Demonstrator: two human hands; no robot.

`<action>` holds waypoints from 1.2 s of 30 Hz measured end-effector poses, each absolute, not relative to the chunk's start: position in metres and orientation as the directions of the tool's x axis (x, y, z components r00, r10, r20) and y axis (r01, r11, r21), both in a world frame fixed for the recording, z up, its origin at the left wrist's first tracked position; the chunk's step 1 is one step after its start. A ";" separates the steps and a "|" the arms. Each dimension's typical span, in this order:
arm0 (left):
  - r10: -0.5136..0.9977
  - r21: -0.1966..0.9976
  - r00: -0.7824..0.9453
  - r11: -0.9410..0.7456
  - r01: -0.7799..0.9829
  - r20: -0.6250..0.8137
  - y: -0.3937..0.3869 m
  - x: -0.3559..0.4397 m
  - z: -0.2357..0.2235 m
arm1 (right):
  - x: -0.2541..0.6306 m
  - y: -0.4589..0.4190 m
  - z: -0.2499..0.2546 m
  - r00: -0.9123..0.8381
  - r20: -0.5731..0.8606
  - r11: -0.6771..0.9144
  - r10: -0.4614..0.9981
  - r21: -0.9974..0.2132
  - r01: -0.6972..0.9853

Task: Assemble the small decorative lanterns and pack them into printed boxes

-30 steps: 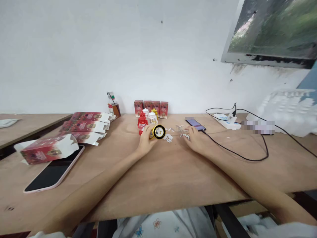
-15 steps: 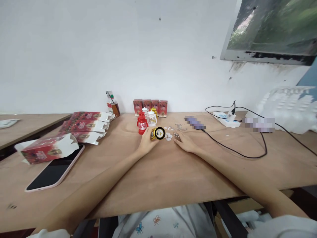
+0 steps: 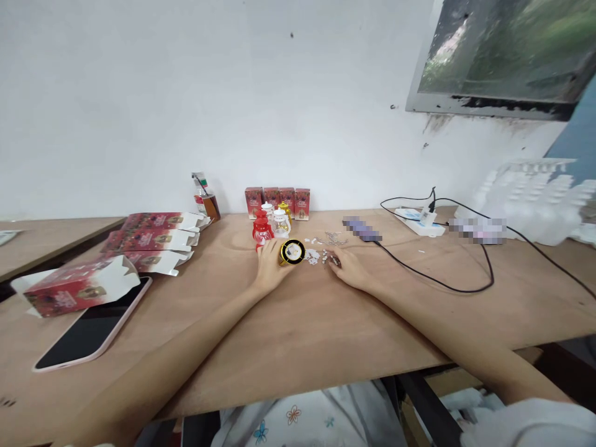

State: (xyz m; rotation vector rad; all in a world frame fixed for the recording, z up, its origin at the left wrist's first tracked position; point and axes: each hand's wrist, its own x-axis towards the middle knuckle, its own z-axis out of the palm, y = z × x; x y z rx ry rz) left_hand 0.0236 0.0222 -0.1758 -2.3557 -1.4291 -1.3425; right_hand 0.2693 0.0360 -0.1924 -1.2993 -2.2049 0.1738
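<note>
My left hand (image 3: 269, 268) is wrapped round a small gold lantern (image 3: 292, 252), tipped so that its round black-rimmed base faces me. My right hand (image 3: 351, 268) rests on the table with thumb and fingers apart, its fingertips at several small shiny metal pieces (image 3: 325, 256) too small to name. Small white pieces (image 3: 312, 256) lie scattered between the hands. Just behind my left hand stand a red lantern (image 3: 262, 231), a white lantern (image 3: 281, 223) and another gold lantern (image 3: 284, 211), with more red and white ones partly hidden.
Several red boxes (image 3: 302, 203) line the wall. Flattened red cartons (image 3: 153, 239), an open red box (image 3: 79, 287) and a phone (image 3: 93, 329) lie left. A bottle (image 3: 205, 198) stands behind them. On the right are a cabled purple device (image 3: 362, 228), a power strip (image 3: 421, 225) and white trays (image 3: 535, 198).
My right fingers have moved in closer to the small metal pieces. The lantern's base is turned more toward me in my left hand. The whole view has shifted slightly.
</note>
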 end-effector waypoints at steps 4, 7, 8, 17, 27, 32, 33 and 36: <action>0.640 0.272 0.203 -0.562 0.781 0.741 0.019 0.025 -0.176 | 0.283 0.035 -0.184 -0.403 0.401 0.556 0.822 -0.418 0.719; 0.635 0.248 0.226 -0.567 0.785 0.739 0.019 0.026 -0.177 | 0.299 0.039 -0.173 -0.368 0.316 0.480 0.874 -0.455 0.750; 0.635 0.238 0.239 -0.571 0.786 0.735 0.019 0.026 -0.177 | 0.304 0.040 -0.169 -0.353 0.274 0.444 0.895 -0.459 0.769; 0.620 0.155 0.398 -0.648 0.746 0.676 0.019 0.025 -0.176 | 0.318 0.047 -0.155 -0.351 0.080 0.348 0.933 -0.446 0.825; 0.582 0.124 0.493 -0.718 0.685 0.646 0.017 0.027 -0.176 | 0.336 0.059 -0.160 -0.342 0.051 0.335 0.938 -0.384 0.861; 0.547 0.077 0.526 -0.738 0.671 0.651 0.018 0.027 -0.179 | 0.336 0.060 -0.160 -0.365 0.039 0.354 0.930 -0.354 0.865; 0.544 0.068 0.532 -0.738 0.672 0.649 0.018 0.026 -0.179 | 0.336 0.060 -0.160 -0.373 0.035 0.361 0.927 -0.346 0.866; 0.524 0.041 0.563 -0.754 0.655 0.638 0.018 0.027 -0.178 | 0.334 0.058 -0.159 -0.402 0.033 0.392 0.915 -0.314 0.865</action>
